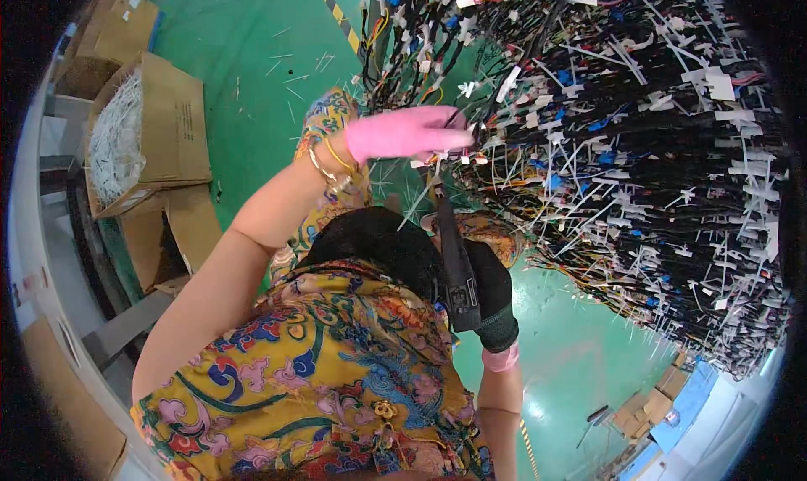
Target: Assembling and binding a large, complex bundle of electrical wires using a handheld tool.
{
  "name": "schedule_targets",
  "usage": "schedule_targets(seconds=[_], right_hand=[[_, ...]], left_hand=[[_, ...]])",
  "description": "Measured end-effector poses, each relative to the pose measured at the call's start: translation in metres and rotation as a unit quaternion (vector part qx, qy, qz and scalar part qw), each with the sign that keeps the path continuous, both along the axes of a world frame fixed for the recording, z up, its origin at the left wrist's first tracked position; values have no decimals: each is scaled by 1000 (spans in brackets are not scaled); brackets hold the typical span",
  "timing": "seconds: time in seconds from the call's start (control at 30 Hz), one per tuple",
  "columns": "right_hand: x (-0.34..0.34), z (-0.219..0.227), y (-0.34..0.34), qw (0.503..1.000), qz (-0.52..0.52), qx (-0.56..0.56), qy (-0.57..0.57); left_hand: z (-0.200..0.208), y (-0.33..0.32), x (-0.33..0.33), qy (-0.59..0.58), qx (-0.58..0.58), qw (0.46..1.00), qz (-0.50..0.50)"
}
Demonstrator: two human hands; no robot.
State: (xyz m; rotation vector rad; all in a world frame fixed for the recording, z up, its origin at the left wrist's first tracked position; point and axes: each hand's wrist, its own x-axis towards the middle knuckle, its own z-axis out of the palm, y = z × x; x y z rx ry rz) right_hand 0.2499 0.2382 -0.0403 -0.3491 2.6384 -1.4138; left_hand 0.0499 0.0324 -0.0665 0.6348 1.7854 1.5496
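My left hand [412, 134], in a pink glove, reaches across to the edge of a big mass of black wire harnesses [622, 145]. Its fingers stretch toward the wires with a gap between them, slightly blurred. Small white and red connectors [466, 158] show just below the fingers; I cannot tell whether the hand touches them. In my right hand [492, 283], gloved in black over pink, is a black pistol-shaped tool, seemingly a cable tie gun [455, 250]. Its narrow nose points up toward the connectors beneath my left hand. The grip is largely hidden.
Hanging harnesses with white cable ties and blue connectors fill the right side. At the left stands an open cardboard box [181, 119] of white cable ties [120, 140]. Loose ties lie on the green floor [252, 27]. Flattened cardboard [643, 409] lies at lower right.
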Motion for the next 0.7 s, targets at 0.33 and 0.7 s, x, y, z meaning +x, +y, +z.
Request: schedule_targets(seconds=[0.33,0.7], right_hand=[[8,10,6,991,-44,-62,-111],[20,-10,-3,991,-73,-97,-58]], left_hand=[[9,-17,-11,-33,-15,995,-94],[-5,1,11,111,1,992,53]])
